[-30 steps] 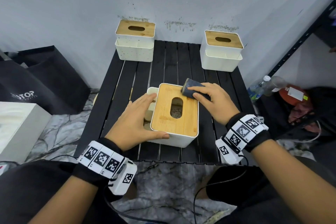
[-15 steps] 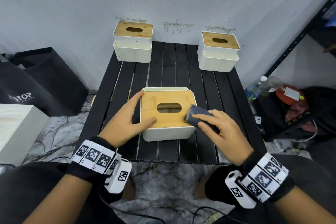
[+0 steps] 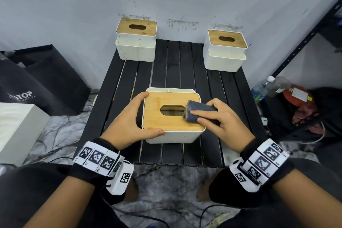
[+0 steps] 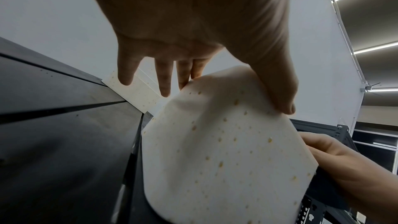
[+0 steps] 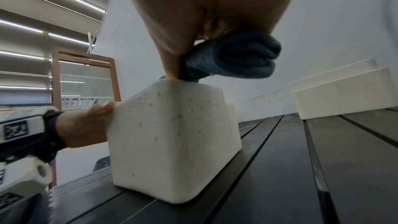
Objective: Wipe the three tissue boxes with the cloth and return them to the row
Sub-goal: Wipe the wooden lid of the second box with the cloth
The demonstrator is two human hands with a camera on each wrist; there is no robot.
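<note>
1. The right hand (image 3: 224,120) grips the folded cloth (image 3: 199,112), now beside the lid's slot, not at its near right corner.
2. The left hand (image 3: 129,124) clasps the near tissue box (image 3: 174,116) mid-table; its far fingertips are maybe hidden.

White letters on the black bag (image 3: 42,81) at the left of the head view read "TOP", with the start of the word cut off by a fold. The label on the red container (image 3: 298,94) at the right is too small to read.
</note>
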